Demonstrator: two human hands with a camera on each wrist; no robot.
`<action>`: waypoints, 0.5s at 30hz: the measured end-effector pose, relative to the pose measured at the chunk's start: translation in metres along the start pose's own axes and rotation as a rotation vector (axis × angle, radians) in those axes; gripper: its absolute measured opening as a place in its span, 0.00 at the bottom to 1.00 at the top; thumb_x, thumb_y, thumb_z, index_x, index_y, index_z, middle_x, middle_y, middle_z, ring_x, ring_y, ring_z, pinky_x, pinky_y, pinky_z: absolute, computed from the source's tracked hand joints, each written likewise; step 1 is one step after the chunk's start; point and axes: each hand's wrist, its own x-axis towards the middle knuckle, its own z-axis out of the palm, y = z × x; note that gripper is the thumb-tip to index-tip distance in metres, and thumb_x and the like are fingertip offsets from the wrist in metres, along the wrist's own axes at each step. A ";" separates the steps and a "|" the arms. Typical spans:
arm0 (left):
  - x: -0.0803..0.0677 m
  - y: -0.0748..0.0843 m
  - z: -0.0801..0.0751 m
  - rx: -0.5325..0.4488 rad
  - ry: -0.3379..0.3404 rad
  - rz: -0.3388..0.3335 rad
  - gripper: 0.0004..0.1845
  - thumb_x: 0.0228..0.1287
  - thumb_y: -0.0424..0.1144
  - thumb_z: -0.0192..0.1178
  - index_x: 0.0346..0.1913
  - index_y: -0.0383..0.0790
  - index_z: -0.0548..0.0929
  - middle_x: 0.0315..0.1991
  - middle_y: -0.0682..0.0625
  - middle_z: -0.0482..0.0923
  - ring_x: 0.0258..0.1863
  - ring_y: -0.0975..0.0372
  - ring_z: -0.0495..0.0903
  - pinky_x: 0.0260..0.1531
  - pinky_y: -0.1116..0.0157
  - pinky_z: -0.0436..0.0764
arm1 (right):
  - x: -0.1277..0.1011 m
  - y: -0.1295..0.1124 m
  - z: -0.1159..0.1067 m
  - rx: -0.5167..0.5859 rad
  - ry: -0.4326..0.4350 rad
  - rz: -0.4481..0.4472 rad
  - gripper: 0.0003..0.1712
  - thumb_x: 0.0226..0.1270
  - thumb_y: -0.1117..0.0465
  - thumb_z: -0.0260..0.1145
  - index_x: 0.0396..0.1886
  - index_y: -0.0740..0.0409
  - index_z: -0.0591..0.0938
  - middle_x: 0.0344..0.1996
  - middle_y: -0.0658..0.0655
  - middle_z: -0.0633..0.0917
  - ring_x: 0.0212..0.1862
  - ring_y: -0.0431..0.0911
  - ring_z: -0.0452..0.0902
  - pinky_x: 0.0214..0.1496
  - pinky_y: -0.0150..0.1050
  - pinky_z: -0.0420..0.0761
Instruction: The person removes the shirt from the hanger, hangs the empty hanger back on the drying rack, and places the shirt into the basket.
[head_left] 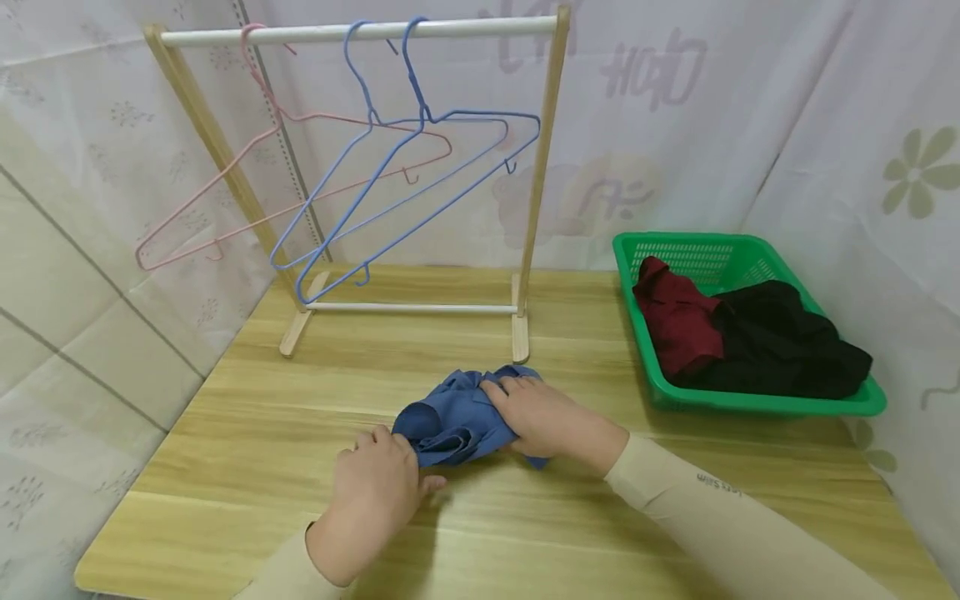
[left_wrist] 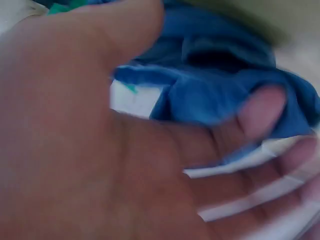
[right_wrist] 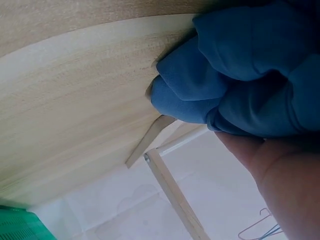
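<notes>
A crumpled blue garment (head_left: 457, 417) lies bunched at the middle of the wooden table in the head view. My right hand (head_left: 536, 417) grips its right part, fingers over the top. Blue cloth (right_wrist: 245, 65) covers most of that hand's fingers in the right wrist view. My left hand (head_left: 378, 475) is at the garment's left end, thumb held apart. The left wrist view shows its fingers (left_wrist: 265, 112) loosely extended and spread in front of the blue cloth, slightly blurred; whether they touch it I cannot tell.
Behind the garment stands a wooden rack (head_left: 536, 183) with a white rod, bearing a pink hanger (head_left: 202, 192) and two blue hangers (head_left: 360, 200). A green basket (head_left: 765, 406) at the right holds dark red cloth (head_left: 678, 317) and black cloth (head_left: 787, 342). Patterned curtains surround the table (head_left: 247, 500).
</notes>
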 end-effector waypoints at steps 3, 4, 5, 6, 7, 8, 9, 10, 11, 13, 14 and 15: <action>0.005 0.004 0.001 -0.047 0.012 0.097 0.44 0.70 0.66 0.65 0.67 0.26 0.77 0.62 0.31 0.79 0.58 0.41 0.83 0.45 0.48 0.90 | -0.002 0.001 -0.002 0.003 -0.012 0.010 0.53 0.67 0.44 0.78 0.80 0.67 0.65 0.69 0.71 0.79 0.70 0.64 0.78 0.76 0.59 0.75; 0.008 0.006 0.002 -0.071 0.028 0.133 0.42 0.73 0.62 0.65 0.70 0.26 0.74 0.66 0.29 0.77 0.60 0.41 0.83 0.45 0.49 0.91 | -0.002 0.001 -0.002 0.002 -0.016 0.012 0.53 0.67 0.43 0.77 0.80 0.67 0.65 0.69 0.71 0.79 0.70 0.64 0.78 0.76 0.59 0.75; 0.010 0.008 0.002 -0.096 0.048 0.159 0.40 0.75 0.58 0.64 0.72 0.26 0.72 0.69 0.28 0.75 0.61 0.40 0.83 0.46 0.50 0.91 | -0.002 0.001 -0.003 0.005 -0.019 0.011 0.53 0.68 0.43 0.77 0.80 0.67 0.65 0.69 0.71 0.79 0.71 0.64 0.78 0.76 0.59 0.75; 0.012 0.010 0.002 -0.104 0.064 0.178 0.40 0.75 0.54 0.66 0.74 0.26 0.70 0.71 0.28 0.73 0.61 0.40 0.83 0.46 0.51 0.91 | -0.002 0.000 -0.003 0.004 -0.019 0.008 0.52 0.68 0.43 0.77 0.80 0.67 0.65 0.69 0.71 0.79 0.71 0.64 0.78 0.75 0.59 0.75; 0.014 0.012 0.001 -0.104 0.074 0.193 0.39 0.75 0.51 0.66 0.75 0.26 0.69 0.72 0.26 0.71 0.61 0.39 0.83 0.47 0.52 0.91 | -0.003 0.000 -0.003 0.003 -0.021 0.006 0.52 0.69 0.43 0.76 0.80 0.67 0.65 0.70 0.71 0.79 0.71 0.64 0.78 0.75 0.58 0.75; 0.015 0.014 0.000 -0.108 0.083 0.200 0.39 0.73 0.48 0.68 0.75 0.26 0.68 0.73 0.26 0.69 0.61 0.38 0.83 0.47 0.53 0.91 | -0.003 -0.001 -0.003 0.005 -0.022 0.005 0.52 0.69 0.43 0.76 0.80 0.67 0.65 0.70 0.71 0.79 0.71 0.64 0.78 0.75 0.58 0.76; 0.016 0.016 -0.002 -0.107 0.102 0.198 0.39 0.71 0.45 0.70 0.74 0.25 0.68 0.74 0.26 0.68 0.61 0.38 0.83 0.44 0.53 0.91 | -0.002 0.000 -0.004 0.005 -0.021 0.005 0.52 0.70 0.42 0.75 0.80 0.67 0.65 0.70 0.70 0.78 0.71 0.63 0.78 0.76 0.58 0.76; 0.016 0.018 -0.003 -0.099 0.128 0.184 0.39 0.67 0.43 0.72 0.73 0.25 0.69 0.73 0.26 0.68 0.60 0.39 0.83 0.41 0.54 0.91 | -0.002 0.000 -0.004 0.007 -0.020 0.005 0.51 0.70 0.42 0.75 0.80 0.67 0.65 0.70 0.70 0.78 0.71 0.63 0.78 0.76 0.58 0.75; 0.015 0.019 -0.004 -0.073 0.165 0.163 0.38 0.64 0.42 0.74 0.70 0.26 0.71 0.70 0.28 0.70 0.58 0.40 0.82 0.39 0.54 0.91 | -0.002 0.000 -0.005 0.011 -0.019 0.004 0.51 0.70 0.42 0.75 0.80 0.67 0.65 0.70 0.70 0.78 0.71 0.63 0.77 0.76 0.58 0.75; 0.009 0.019 -0.005 0.004 0.240 0.130 0.31 0.59 0.42 0.77 0.59 0.29 0.77 0.61 0.32 0.76 0.53 0.45 0.81 0.34 0.56 0.89 | -0.002 -0.001 -0.004 0.025 -0.024 -0.002 0.52 0.70 0.42 0.75 0.80 0.67 0.65 0.70 0.70 0.78 0.72 0.63 0.77 0.77 0.58 0.74; 0.005 0.020 -0.006 0.030 0.279 0.123 0.25 0.59 0.42 0.76 0.52 0.31 0.79 0.55 0.34 0.78 0.49 0.47 0.81 0.31 0.56 0.87 | -0.002 -0.002 -0.004 0.031 -0.024 -0.004 0.52 0.70 0.43 0.75 0.80 0.67 0.65 0.70 0.70 0.78 0.72 0.63 0.76 0.77 0.58 0.74; 0.001 0.021 -0.006 0.050 0.298 0.130 0.20 0.59 0.42 0.76 0.45 0.33 0.81 0.48 0.37 0.81 0.44 0.49 0.80 0.28 0.56 0.86 | -0.002 -0.002 -0.004 0.031 -0.021 -0.005 0.52 0.69 0.43 0.76 0.80 0.67 0.65 0.70 0.70 0.78 0.72 0.63 0.77 0.77 0.58 0.74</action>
